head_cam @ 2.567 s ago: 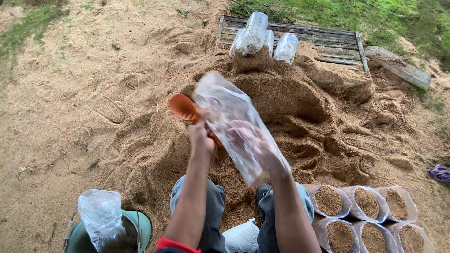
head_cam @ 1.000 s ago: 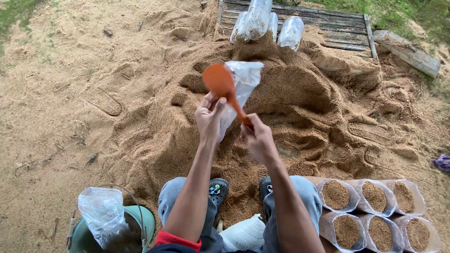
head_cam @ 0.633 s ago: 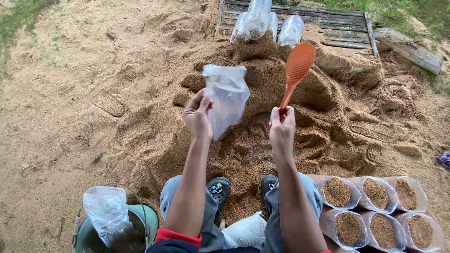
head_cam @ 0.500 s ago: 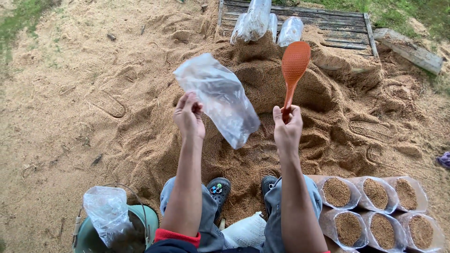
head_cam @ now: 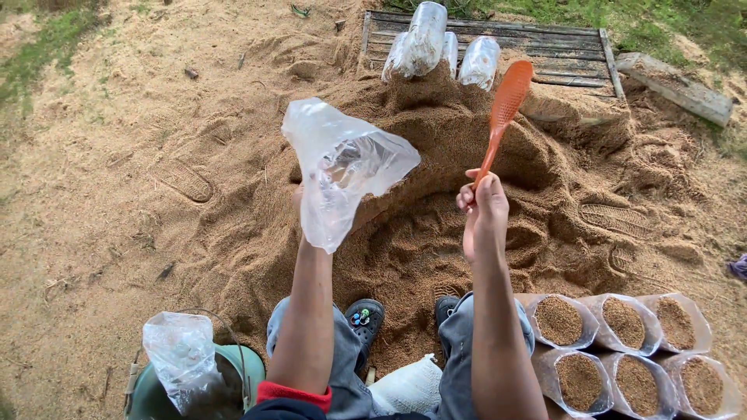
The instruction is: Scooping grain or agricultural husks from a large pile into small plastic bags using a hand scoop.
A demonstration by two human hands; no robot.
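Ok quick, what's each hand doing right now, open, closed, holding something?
Left hand: closed on the clear plastic bag, mostly hidden behind it.
Right hand: closed on the orange scoop handle.

A clear, empty plastic bag [head_cam: 342, 167] is held up by the left hand [head_cam: 305, 198]; a long orange plastic scoop [head_cam: 502, 117] is gripped upright by the right hand [head_cam: 484, 208] above a sawdust heap [head_cam: 436, 210].

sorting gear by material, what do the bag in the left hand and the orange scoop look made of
The bag in the left hand looks like thin clear plastic film: see-through, glossy, crumpled. The orange scoop in the right hand appears to be rigid moulded plastic: even colour, dull sheen, small holes across its head.
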